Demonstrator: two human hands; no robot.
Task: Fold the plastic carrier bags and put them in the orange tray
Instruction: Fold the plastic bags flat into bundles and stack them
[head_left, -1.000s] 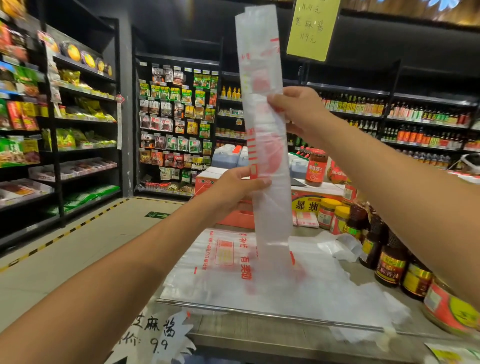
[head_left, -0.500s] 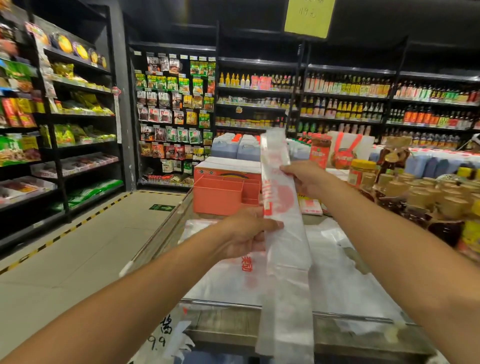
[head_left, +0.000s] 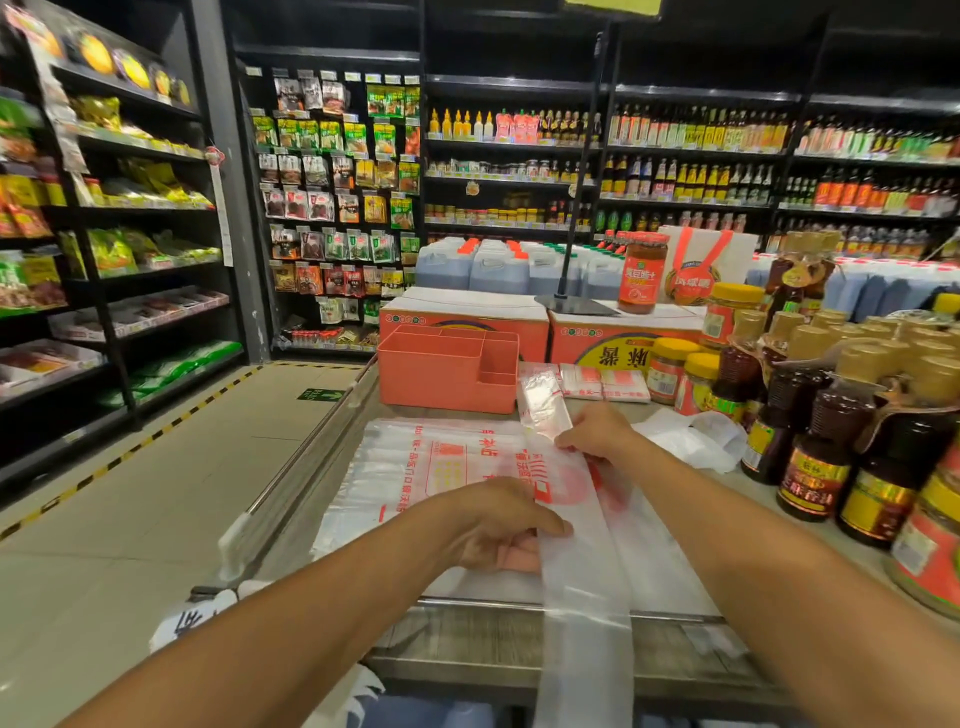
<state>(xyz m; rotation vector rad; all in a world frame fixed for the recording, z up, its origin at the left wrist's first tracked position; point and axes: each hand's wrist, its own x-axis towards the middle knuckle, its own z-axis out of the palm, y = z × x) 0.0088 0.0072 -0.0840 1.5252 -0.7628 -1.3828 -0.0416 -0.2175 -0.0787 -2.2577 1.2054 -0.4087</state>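
Fingers (head_left: 545, 526) of left hand (head_left: 493, 525) pinch the folded carrier bag (head_left: 582, 571); right hand (head_left: 597, 434) pinches it farther up, palms down

Dark shelving (head_left: 130, 208) stocked with packets is seen along the left of the frame, and bottle-lined shelves (head_left: 701, 150) across the upper right. A beige floor (head_left: 156, 519), marked with yellow-black tape (head_left: 124, 451), is shown at lower left.

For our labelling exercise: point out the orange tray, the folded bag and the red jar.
orange tray (head_left: 436, 385): head view, front wall.
folded bag (head_left: 583, 567): head view, middle of the strip.
red jar (head_left: 642, 280): head view, its label.
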